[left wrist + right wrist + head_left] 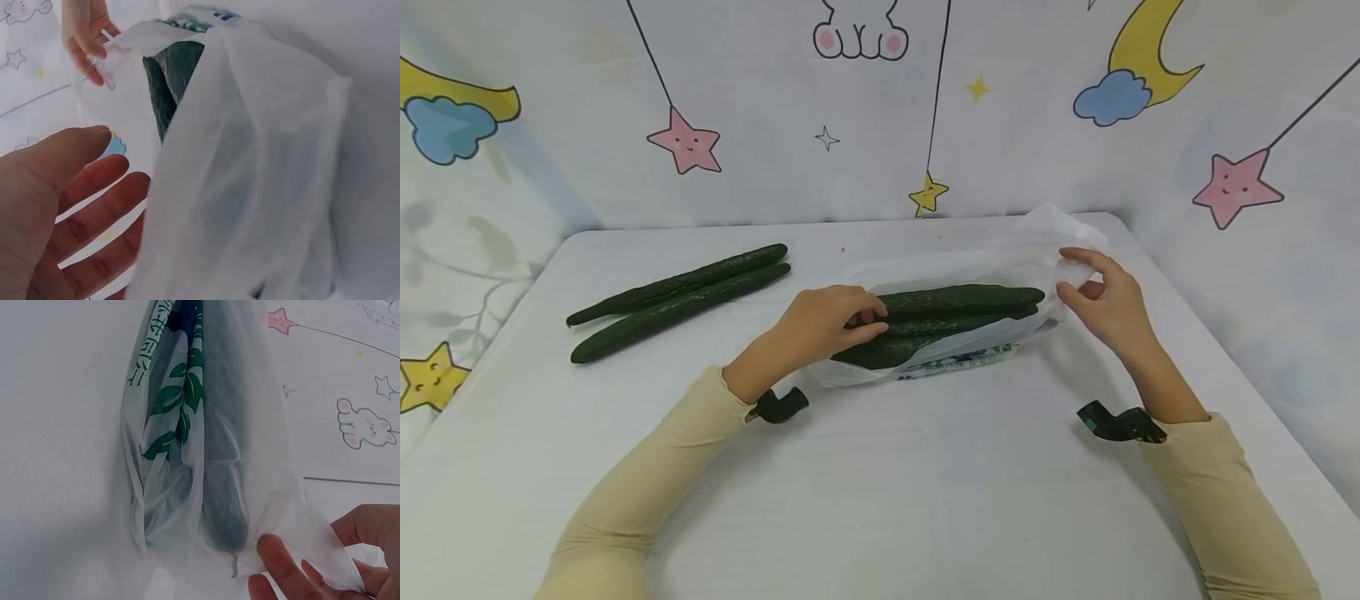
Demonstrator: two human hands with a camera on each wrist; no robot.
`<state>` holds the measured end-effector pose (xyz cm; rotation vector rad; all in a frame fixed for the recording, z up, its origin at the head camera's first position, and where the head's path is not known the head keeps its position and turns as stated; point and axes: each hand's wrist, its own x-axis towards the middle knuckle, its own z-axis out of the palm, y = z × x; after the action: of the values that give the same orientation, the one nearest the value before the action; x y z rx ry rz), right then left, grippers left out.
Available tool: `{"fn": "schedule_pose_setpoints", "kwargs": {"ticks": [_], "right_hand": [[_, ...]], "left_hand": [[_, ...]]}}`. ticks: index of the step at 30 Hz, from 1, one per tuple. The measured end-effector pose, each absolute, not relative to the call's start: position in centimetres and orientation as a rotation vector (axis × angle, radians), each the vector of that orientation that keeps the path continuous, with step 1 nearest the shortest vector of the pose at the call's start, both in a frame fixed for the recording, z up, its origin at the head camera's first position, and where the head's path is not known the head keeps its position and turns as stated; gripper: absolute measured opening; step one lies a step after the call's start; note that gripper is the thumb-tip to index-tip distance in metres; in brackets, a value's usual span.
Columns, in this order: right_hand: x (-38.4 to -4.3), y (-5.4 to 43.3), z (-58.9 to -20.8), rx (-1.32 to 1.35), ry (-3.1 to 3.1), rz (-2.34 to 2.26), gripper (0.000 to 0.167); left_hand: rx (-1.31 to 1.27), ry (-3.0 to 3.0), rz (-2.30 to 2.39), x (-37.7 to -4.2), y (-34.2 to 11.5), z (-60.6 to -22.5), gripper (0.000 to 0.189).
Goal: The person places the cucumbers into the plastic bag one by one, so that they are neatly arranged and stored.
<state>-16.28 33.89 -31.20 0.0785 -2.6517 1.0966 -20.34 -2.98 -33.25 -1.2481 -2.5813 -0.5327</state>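
Note:
A white translucent plastic bag [992, 335] with green and blue print lies on the table, several dark green cucumbers [958, 300] inside it, showing through its long opening. My left hand [829, 321] is over the left end of these cucumbers. In the left wrist view its loosely bent fingers [106, 194] hold nothing and are beside the bag's film. At the bag's right end, my right hand [1108, 300] pinches the thin film between thumb and fingers. The right wrist view shows one cucumber's tip [225, 531] through the film near that hand.
Two more cucumbers [681, 302] lie side by side, slanting, on the left part of the white table [880, 492]. A white cloth backdrop [760, 92] with stars, moons and clouds rises behind the table and along its sides.

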Motion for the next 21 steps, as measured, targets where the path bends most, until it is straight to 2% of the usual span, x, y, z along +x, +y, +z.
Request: {"fn": "schedule_pose_setpoints", "kwargs": {"ticks": [12, 21], "right_hand": [[-16.2, 33.7, -31.1, 0.066, -2.668, 1.112, 0.045], [-16.2, 33.8, -31.2, 0.076, -2.676, 1.117, 0.045]], "left_hand": [[-1.108, -2.343, -0.646, -20.2, -7.1, -33.6, 0.02], [-0.921, -2.425, -0.713, -20.3, -9.8, -33.8, 0.02]]}}
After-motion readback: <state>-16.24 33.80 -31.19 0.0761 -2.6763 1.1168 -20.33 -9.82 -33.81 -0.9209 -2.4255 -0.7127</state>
